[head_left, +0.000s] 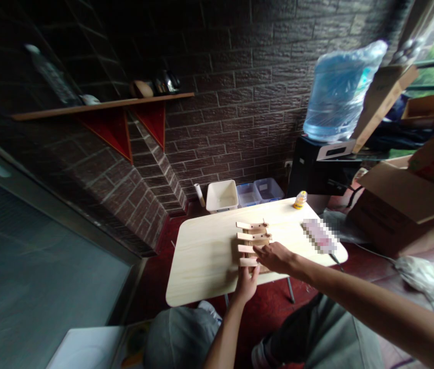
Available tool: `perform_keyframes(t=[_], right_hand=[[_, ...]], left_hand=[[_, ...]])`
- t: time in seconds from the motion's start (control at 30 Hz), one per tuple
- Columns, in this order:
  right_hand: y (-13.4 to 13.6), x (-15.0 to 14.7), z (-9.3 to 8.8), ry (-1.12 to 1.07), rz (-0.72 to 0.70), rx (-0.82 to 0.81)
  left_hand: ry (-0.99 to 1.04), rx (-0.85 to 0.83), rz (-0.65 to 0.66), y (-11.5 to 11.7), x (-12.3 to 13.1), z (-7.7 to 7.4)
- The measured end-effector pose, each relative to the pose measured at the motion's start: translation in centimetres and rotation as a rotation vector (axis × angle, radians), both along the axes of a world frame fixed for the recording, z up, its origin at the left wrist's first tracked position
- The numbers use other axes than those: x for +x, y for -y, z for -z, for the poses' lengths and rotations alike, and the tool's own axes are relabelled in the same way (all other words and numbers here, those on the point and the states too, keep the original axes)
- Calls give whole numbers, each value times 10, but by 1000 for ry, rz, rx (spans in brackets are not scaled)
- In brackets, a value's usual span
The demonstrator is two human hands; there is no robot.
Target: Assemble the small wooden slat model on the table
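A small wooden piece with several parallel slats (pixel 253 236) lies on the pale table, right of its middle. Dark dots, perhaps holes or screws, show on the two far slats. My left hand (pixel 246 284) grips its near end from the table's front edge, thumb and fingers against the nearest slat. From the right my right hand (pixel 275 257) reaches over the piece, its fingertips drawn together at the right part of the near slats. Whatever lies beneath those fingertips is too small or hidden to make out.
The pale table (pixel 197 261) also bears a yellow-capped bottle (pixel 300 200) and a blurred-out flat item (pixel 319 234). Behind it stand a white bin (pixel 222 196) and clear tubs (pixel 268 189). A water dispenser (pixel 303 169) and cardboard boxes (pixel 393 215) are at right.
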State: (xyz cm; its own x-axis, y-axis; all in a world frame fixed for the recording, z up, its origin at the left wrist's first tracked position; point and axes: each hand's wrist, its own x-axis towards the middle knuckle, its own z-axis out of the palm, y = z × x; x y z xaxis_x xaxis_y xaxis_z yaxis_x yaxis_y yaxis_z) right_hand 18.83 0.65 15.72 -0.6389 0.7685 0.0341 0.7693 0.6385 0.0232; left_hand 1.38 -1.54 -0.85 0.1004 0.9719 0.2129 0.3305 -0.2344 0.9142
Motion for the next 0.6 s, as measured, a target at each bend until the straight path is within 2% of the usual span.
perform_keyframes(t=[0.13, 0.23, 0.43, 0.6], right_hand=[[-2, 2, -5, 38, -110, -67], [-7, 3, 0, 10, -143, -80], [-14, 1, 13, 46, -63, -3], [-10, 3, 6, 40, -36, -38]], left_hand=[[23, -5, -13, 1, 0, 1], [21, -19, 2, 2, -1, 4], [25, -17, 0, 2, -2, 3], [47, 12, -26, 3, -1, 0]])
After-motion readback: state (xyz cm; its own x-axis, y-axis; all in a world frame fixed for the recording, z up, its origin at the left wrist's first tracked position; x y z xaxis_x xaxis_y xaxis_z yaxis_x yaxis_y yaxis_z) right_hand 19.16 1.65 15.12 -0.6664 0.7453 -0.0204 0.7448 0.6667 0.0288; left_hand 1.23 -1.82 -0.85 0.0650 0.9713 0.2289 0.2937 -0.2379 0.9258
